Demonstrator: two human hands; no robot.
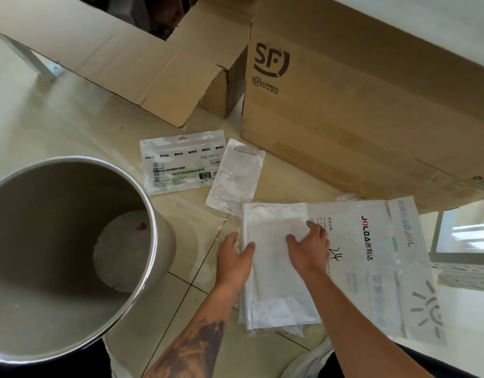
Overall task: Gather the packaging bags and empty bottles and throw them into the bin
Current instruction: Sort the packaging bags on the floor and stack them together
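A stack of white packaging bags lies on the tiled floor. My left hand grips its left edge, thumb on top. My right hand presses flat on the stack's upper right part, fingers spread. Under the stack lies a large frosted bag with "JOLOA" print. Two more bags lie further away: a printed white pouch and a smaller plain pouch overlapping it. The steel bin stands at the left, with white plastic at its bottom. No bottle is in view.
A closed SF Express cardboard box stands at the back right. An open cardboard box lies behind the pouches. A metal table leg is at the far left, and a grey perforated object at the right edge.
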